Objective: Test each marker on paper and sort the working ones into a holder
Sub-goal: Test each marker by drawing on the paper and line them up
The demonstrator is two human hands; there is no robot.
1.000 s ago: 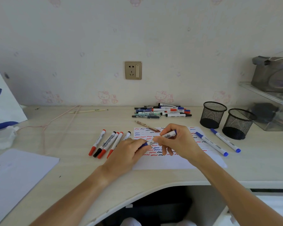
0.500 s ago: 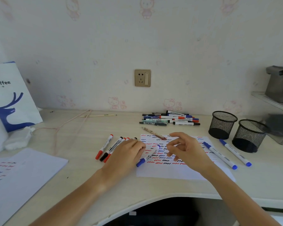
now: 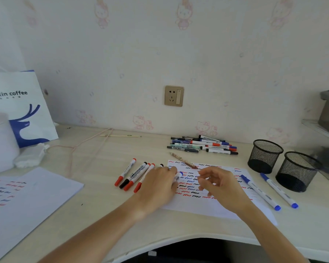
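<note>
Left grip [image 3: 160, 182] curled, right grip [image 3: 217, 184] loose.

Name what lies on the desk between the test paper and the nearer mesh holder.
Two blue-capped markers, side by side, in the head view.

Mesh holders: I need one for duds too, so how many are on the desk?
2. One mesh holder stands at the right rear; the other mesh holder sits beside it, nearer and further right.

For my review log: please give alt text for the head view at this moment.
A person's left hand lays a blue-capped marker down at the left edge of a squiggle-covered test sheet, while the right hand hovers over the sheet holding nothing. Two empty mesh holders stand at right; more markers are piled behind.
</note>
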